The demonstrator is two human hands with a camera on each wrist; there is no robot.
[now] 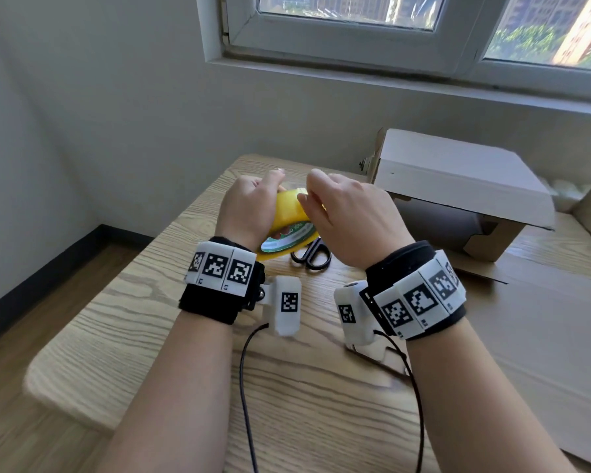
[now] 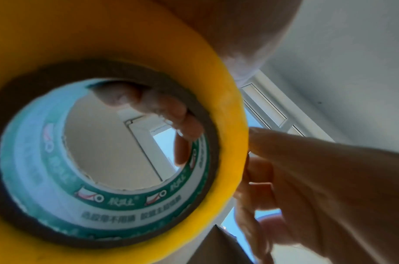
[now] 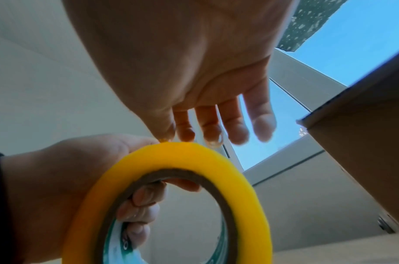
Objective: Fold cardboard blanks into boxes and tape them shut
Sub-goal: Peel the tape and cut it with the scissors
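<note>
above the near middle of the pale wood-grain table [image 1: 157, 336], the left hand [image 1: 249, 208] holds a yellow roll of packing tape with a brown cardboard core and a green-and-white printed liner [image 1: 289, 227] clear of the surface. its fingers [image 3: 139, 209] curl through the core from inside while the palm wraps the outer yellow band, so the roll is firmly gripped. in the left wrist view the roll [image 2: 117, 153] fills most of the frame, with those fingertips [image 2: 153, 105] showing at the upper inside of the core.

the right hand [image 1: 352, 213] sits just beside the left, over the top of the roll. its thumb and forefinger [image 3: 184, 128] come down together onto the yellow rim at the top, touching it; the other three fingers are straight and spread away from the tape. whether a loose tape end is caught between thumb and forefinger cannot be told.

on the table under the hands lie black-handled scissors [image 1: 313, 256], partly hidden by the roll. to the right, well apart from the hands, stands a partly folded brown cardboard box [image 1: 458, 175] with its open side facing the person and a flap hanging at its lower right. a flat brown cardboard blank [image 1: 543, 332] lies on the right part of the table, reaching under the box. black wristbands carrying white marker blocks [image 1: 220, 268] circle both wrists, with thin black cables [image 1: 244, 387] trailing toward the person.
</note>
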